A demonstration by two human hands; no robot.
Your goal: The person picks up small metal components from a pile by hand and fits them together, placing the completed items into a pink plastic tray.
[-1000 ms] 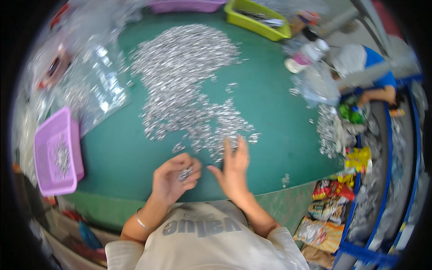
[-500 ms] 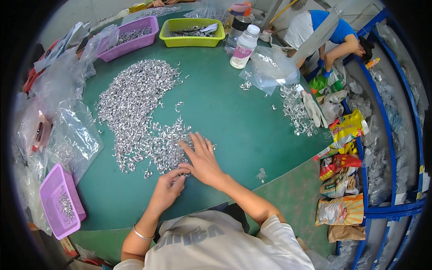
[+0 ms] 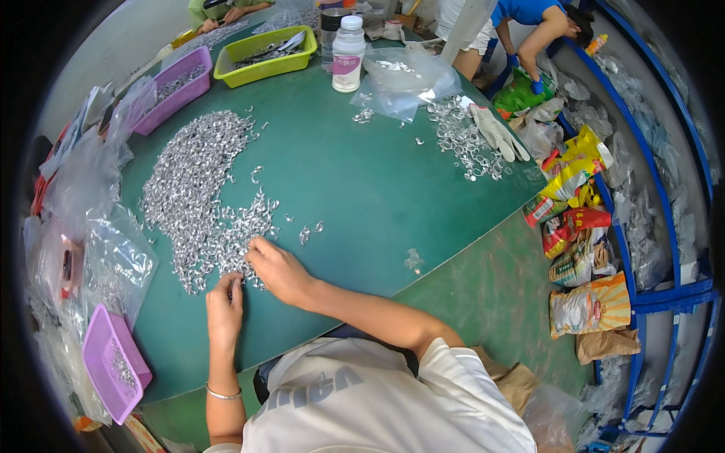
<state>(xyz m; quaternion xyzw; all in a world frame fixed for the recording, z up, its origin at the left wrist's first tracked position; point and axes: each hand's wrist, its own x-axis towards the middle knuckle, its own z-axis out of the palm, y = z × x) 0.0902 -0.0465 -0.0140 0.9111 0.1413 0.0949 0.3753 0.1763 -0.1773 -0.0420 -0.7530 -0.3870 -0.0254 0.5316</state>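
Note:
A large heap of small curved silvery metal pieces (image 3: 189,170) lies on the green tabletop (image 3: 340,204), with a looser spread of them at its near end. My right hand (image 3: 281,273) is at the near right edge of this spread, its fingers curled down and pressed together at the pieces. Just left and nearer to me, my left hand (image 3: 225,309) rests low on the table with fingertips pinched. What either hand pinches is too small and hidden to make out. A few stray pieces (image 3: 310,230) lie right of the heap.
Purple baskets (image 3: 140,370) and a lime-green basket (image 3: 264,72) hold metal pieces. Clear plastic bags (image 3: 113,249) line the left side. A white bottle (image 3: 348,60), silvery rings (image 3: 461,143) and a glove (image 3: 498,134) lie beyond. One co-worker (image 3: 521,23) bends by the blue shelves; another sits opposite.
My view has shifted. My right hand has gone from spread fingers over the pieces to curled fingers at their edge. My left hand has moved slightly apart from it.

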